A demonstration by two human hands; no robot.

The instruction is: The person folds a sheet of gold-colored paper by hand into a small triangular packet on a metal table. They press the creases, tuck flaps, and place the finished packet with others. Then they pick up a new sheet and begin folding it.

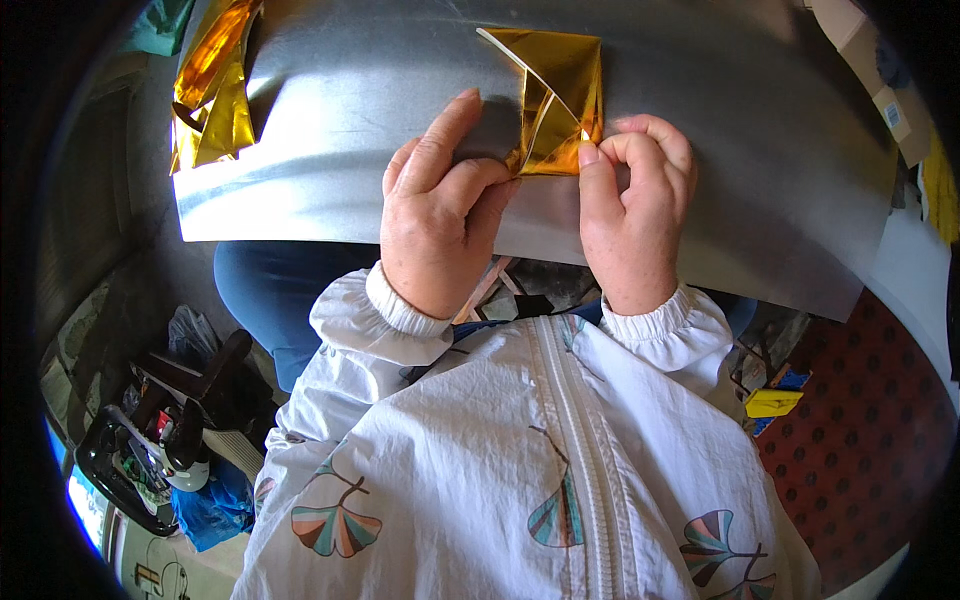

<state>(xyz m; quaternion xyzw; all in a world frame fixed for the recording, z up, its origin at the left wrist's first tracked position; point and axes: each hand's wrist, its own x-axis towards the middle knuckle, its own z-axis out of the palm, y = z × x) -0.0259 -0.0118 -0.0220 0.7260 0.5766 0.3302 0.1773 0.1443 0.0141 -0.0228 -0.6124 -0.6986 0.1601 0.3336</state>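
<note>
On metal surface [790, 170] | gold foil [575, 75] between left hand [432, 220] and right hand [638, 215] | both pinching near corners

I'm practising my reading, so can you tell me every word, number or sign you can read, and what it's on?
None can be read.
Small label on the cardboard: too small to read.
Folded gold paper: no writing shows.

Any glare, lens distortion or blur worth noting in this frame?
Head view: strong glare whitens the left of the metal tabletop; the folded gold foil throws highlights; fisheye bends the tabletop's near edge, with dark corners; left hand and right hand look fairly sharp.
</note>
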